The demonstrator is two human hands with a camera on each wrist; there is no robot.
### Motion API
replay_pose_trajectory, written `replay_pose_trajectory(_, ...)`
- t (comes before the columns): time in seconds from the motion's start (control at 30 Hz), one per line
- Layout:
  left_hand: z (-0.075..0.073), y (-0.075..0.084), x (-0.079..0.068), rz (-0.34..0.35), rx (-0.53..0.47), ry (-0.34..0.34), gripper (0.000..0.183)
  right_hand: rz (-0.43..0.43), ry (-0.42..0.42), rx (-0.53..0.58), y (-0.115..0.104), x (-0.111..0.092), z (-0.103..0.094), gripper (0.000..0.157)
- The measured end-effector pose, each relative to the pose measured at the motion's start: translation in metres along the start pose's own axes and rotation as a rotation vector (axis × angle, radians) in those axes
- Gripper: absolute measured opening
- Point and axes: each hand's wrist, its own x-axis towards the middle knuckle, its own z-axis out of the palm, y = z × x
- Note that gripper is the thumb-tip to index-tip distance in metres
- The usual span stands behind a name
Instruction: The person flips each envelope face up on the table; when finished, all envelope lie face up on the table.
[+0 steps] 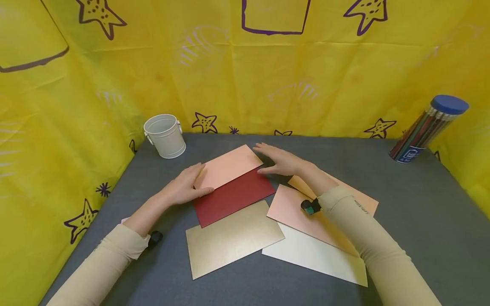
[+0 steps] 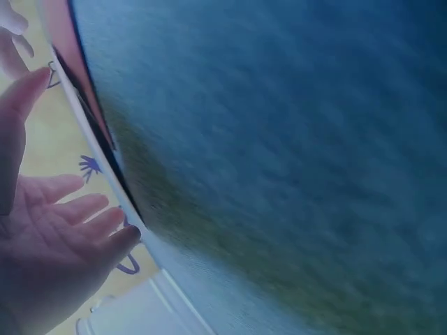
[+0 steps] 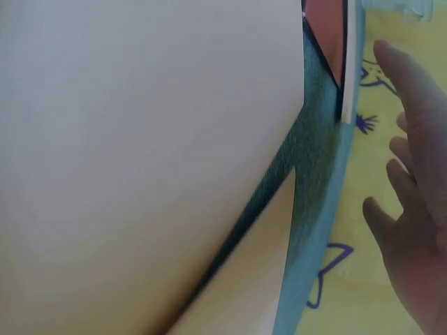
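Note:
A flat peach rectangular panel [image 1: 229, 166] lies over the far part of a dark red panel [image 1: 235, 195]. My left hand [image 1: 185, 185] is at the peach panel's left end, fingers along the far corner and thumb near its front edge. Those fingers look extended in the left wrist view. Off the panel's right end, my right hand [image 1: 281, 160] has its fingers and thumb spread, with nothing between them. In the right wrist view, that hand [image 3: 419, 202] appears against the yellow cloth, apart from the panels.
A gold panel [image 1: 233, 242] lies in front of the red one. Under my right forearm, another peach panel [image 1: 291, 204] overlaps a cream panel [image 1: 314, 255]. At the back stand a small white bucket [image 1: 168, 138] and a tube of pencils [image 1: 425, 131]. Yellow cloth [image 1: 249, 85] hangs behind.

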Motion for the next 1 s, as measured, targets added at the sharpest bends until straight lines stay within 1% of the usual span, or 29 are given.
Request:
replay_pose_trajectory(0.1,0.001,-0.006,-0.004,0.009,0.017,-0.041,0.098,0.012,-0.028,0.003,-0.002,0.006,0.002,0.082)
replay_pose_trajectory(0.23,0.001,-0.010,-0.008,0.007,0.024,-0.071,0.102,0.029,-0.054,0.001,-0.003,0.011,0.005,0.081)
replay_pose_trajectory(0.43,0.001,-0.010,-0.009,-0.030,0.029,-0.106,0.105,0.028,-0.074,-0.014,0.001,0.015,0.009,0.075)
replay_pose_trajectory(0.6,0.002,-0.012,-0.011,-0.057,0.036,-0.118,0.105,0.025,-0.084,-0.011,0.000,0.019,0.012,0.069)
replay_pose_trajectory(0.77,0.001,-0.012,-0.011,-0.055,0.070,-0.115,0.103,0.037,-0.095,-0.019,0.002,0.021,0.015,0.065)
replay_pose_trajectory(1.0,-0.002,-0.012,-0.010,-0.050,0.114,-0.105,0.099,0.039,-0.097,-0.028,0.000,0.022,0.014,0.064)
